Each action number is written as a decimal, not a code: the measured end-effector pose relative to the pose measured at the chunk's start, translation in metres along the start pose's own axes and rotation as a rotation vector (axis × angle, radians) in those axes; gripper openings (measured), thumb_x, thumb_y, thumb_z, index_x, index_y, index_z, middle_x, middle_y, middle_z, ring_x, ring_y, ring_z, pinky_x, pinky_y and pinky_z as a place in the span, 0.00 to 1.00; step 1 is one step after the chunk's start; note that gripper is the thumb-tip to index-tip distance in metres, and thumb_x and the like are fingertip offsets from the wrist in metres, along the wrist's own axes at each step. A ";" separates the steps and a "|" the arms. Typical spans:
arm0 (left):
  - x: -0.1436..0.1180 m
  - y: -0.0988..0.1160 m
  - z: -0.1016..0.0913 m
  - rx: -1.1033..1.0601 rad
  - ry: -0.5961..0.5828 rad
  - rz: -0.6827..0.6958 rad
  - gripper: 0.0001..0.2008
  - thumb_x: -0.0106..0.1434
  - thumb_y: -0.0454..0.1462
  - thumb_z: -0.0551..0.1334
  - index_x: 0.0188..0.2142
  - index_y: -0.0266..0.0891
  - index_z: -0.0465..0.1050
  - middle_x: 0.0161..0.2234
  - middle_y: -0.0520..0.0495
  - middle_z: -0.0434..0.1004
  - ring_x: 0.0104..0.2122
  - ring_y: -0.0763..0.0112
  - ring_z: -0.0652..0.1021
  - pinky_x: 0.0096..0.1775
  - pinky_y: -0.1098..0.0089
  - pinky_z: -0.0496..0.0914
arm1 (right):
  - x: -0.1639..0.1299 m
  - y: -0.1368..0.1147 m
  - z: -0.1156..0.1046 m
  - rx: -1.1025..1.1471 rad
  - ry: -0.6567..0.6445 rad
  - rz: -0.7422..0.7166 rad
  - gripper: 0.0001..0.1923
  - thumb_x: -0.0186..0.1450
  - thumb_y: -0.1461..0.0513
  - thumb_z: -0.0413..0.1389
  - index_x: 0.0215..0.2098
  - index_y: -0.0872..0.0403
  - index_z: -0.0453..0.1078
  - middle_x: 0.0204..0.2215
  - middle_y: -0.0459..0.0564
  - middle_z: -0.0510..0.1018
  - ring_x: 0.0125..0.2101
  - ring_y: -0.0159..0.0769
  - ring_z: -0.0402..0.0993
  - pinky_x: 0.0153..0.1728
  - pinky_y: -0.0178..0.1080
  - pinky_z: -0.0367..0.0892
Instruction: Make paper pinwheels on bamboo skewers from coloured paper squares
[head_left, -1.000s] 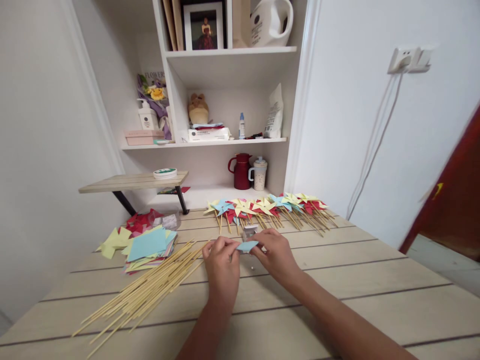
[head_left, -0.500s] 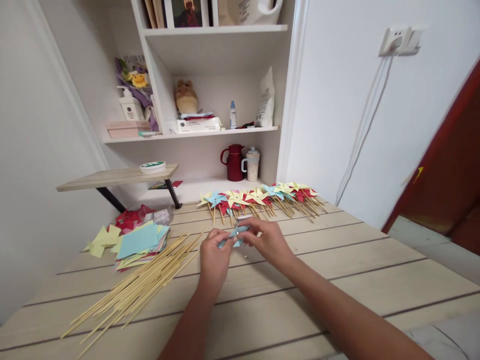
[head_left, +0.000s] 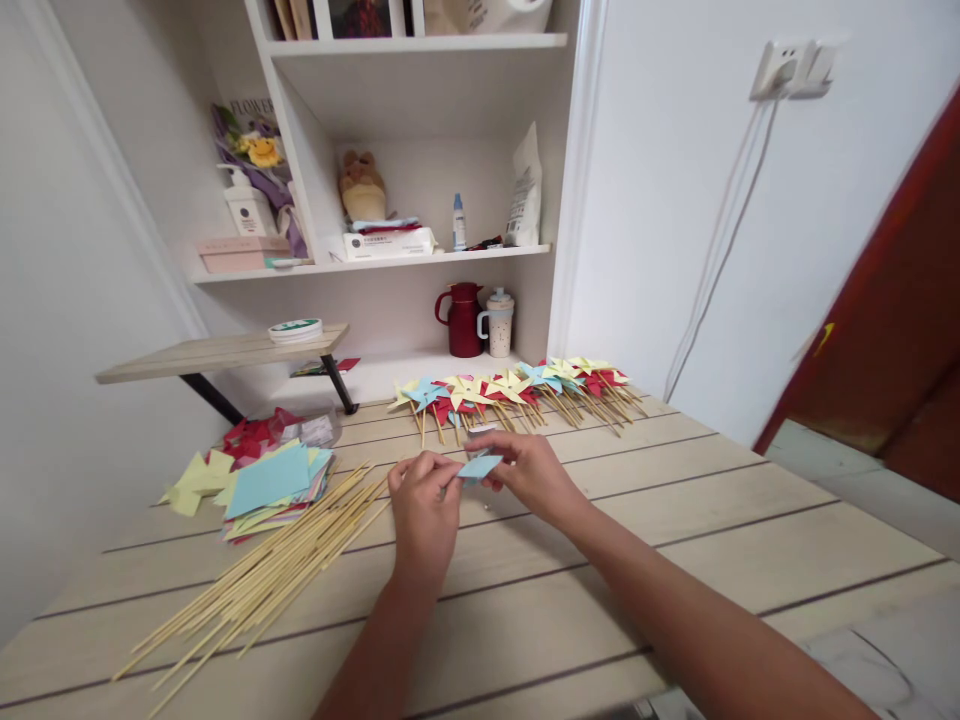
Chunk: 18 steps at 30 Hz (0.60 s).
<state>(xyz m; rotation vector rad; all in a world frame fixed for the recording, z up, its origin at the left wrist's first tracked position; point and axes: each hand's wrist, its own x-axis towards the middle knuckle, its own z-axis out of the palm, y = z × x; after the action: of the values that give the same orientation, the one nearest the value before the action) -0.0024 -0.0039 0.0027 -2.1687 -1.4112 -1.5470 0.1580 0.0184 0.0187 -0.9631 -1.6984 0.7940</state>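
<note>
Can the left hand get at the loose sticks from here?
Likely yes: the sticks lie close beside the left hand with nothing visible between, though that hand is pinching the blue paper.

The blue paper (head_left: 479,467) has changed its tilt.

A pale plank surface (head_left: 675,500) lies beneath the fingers (head_left: 493,440). Beyond them stands white open shelving (head_left: 420,45); to their right, a white wall (head_left: 652,200) with a socket (head_left: 774,70), then a dark red door-like panel (head_left: 877,280).
</note>
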 end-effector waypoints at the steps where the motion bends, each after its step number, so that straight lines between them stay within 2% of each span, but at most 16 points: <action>1: 0.000 0.001 -0.001 0.058 0.020 0.064 0.09 0.60 0.29 0.61 0.30 0.45 0.79 0.30 0.52 0.77 0.33 0.67 0.77 0.46 0.58 0.63 | 0.000 0.001 0.000 -0.043 0.010 -0.018 0.14 0.56 0.69 0.54 0.37 0.52 0.78 0.19 0.42 0.77 0.19 0.29 0.70 0.23 0.32 0.67; 7: -0.002 0.013 -0.009 0.326 0.096 0.320 0.09 0.64 0.29 0.58 0.33 0.41 0.75 0.29 0.51 0.78 0.31 0.69 0.76 0.51 0.55 0.60 | -0.003 -0.001 -0.003 -0.365 0.103 -0.226 0.07 0.56 0.66 0.61 0.31 0.51 0.79 0.20 0.43 0.78 0.24 0.33 0.72 0.29 0.34 0.65; 10: -0.002 0.018 -0.011 0.382 0.165 0.415 0.08 0.64 0.28 0.59 0.36 0.39 0.75 0.31 0.49 0.79 0.31 0.69 0.76 0.52 0.54 0.60 | -0.004 -0.003 -0.003 -0.450 0.156 -0.308 0.09 0.56 0.69 0.60 0.31 0.50 0.79 0.23 0.45 0.81 0.27 0.36 0.74 0.32 0.36 0.65; 13: -0.002 0.021 -0.012 0.388 0.209 0.451 0.08 0.64 0.27 0.59 0.37 0.39 0.74 0.32 0.48 0.80 0.32 0.69 0.77 0.52 0.54 0.59 | -0.005 -0.004 -0.001 -0.474 0.188 -0.362 0.11 0.56 0.71 0.58 0.32 0.50 0.78 0.26 0.46 0.82 0.30 0.38 0.75 0.34 0.37 0.67; 18: -0.002 0.025 -0.012 0.353 0.227 0.417 0.09 0.64 0.27 0.59 0.37 0.39 0.75 0.31 0.49 0.80 0.32 0.70 0.77 0.52 0.55 0.59 | -0.009 -0.003 0.003 -0.463 0.220 -0.390 0.12 0.55 0.72 0.57 0.31 0.51 0.77 0.26 0.46 0.82 0.29 0.37 0.74 0.33 0.37 0.66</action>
<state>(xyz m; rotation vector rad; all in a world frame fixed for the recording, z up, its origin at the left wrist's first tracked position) 0.0074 -0.0262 0.0162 -1.8564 -0.9917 -1.2367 0.1561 0.0092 0.0164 -0.9373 -1.8283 0.0331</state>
